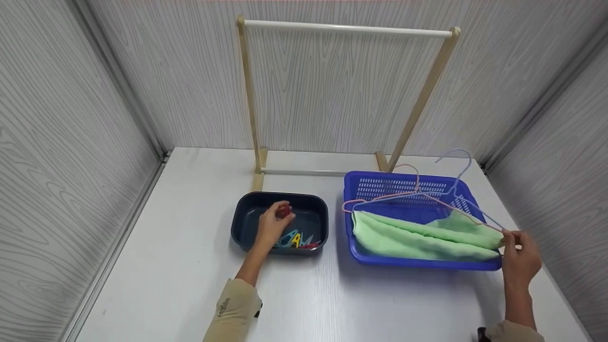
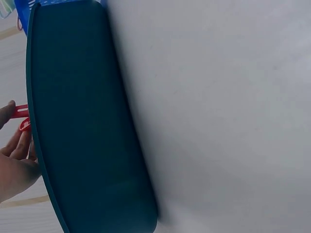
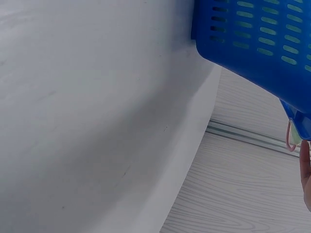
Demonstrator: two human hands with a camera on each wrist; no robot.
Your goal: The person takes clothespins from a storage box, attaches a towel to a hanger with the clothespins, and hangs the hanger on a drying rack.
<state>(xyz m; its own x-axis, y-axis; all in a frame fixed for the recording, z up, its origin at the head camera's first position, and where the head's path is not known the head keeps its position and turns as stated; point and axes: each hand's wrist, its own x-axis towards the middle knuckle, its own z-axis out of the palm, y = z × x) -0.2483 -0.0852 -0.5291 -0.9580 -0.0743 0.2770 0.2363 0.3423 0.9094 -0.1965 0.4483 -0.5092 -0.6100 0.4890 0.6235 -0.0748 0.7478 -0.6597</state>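
Observation:
My left hand (image 1: 270, 227) is over a dark teal tub (image 1: 241, 235) and pinches a red clothespin (image 1: 286, 210) between thumb and fingers. In the left wrist view the clothespin (image 2: 20, 112) shows beyond the tub's rim. Several clothespins (image 1: 296, 240) in blue, yellow and red lie in the tub. My right hand (image 1: 521, 259) grips the right end of a light-blue hanger (image 1: 463, 176) and a pink hanger (image 1: 412, 170) at the corner of a green cloth (image 1: 422, 244). The cloth lies folded over the hangers, partly inside a blue basket (image 1: 403, 261).
A wooden rack (image 1: 424, 97) with a white top bar (image 1: 346, 28) stands at the back of the white table (image 1: 166, 266). Its base reaches behind the tub and basket. Patterned panels (image 1: 52, 142) enclose the table at the left, back and right.

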